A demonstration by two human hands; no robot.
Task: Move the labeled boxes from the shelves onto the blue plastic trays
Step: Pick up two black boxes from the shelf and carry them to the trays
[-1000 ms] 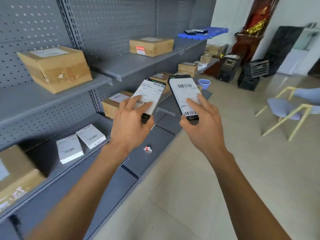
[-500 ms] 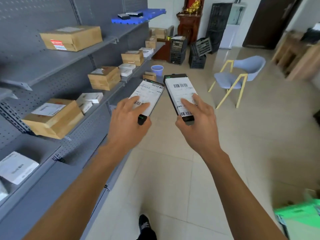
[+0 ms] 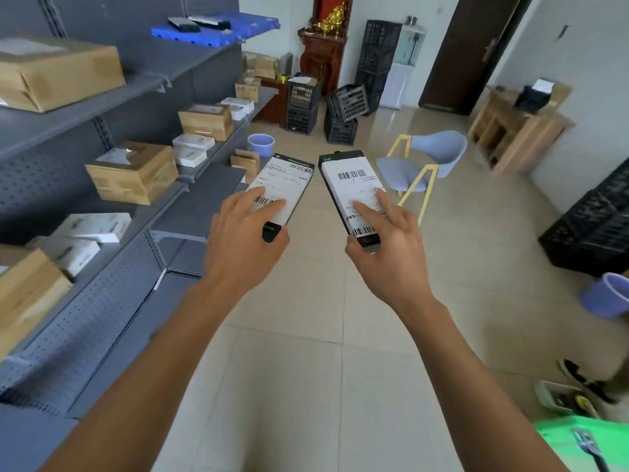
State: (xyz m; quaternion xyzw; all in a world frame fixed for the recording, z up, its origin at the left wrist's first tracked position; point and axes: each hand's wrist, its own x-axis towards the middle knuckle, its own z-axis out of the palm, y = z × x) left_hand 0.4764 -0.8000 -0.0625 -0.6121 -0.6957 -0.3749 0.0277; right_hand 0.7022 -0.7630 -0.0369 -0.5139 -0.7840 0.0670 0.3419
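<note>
The grey shelving (image 3: 112, 206) runs down your left, with a blue plastic tray (image 3: 218, 30) on its top far end and cardboard boxes (image 3: 132, 172) on its tiers. Out in the aisle beside the shelving, your left hand (image 3: 243, 243) grips one black labeled box (image 3: 284, 189), fingers on the label. Further from the shelving, your right hand (image 3: 388, 243) grips the second labeled box (image 3: 354, 189) the same way.

grey metal shelves (image 3: 112, 212) run along the left, a blue plastic tray (image 3: 218, 30) on top, pale blue chair (image 3: 425, 161) ahead right.
</note>
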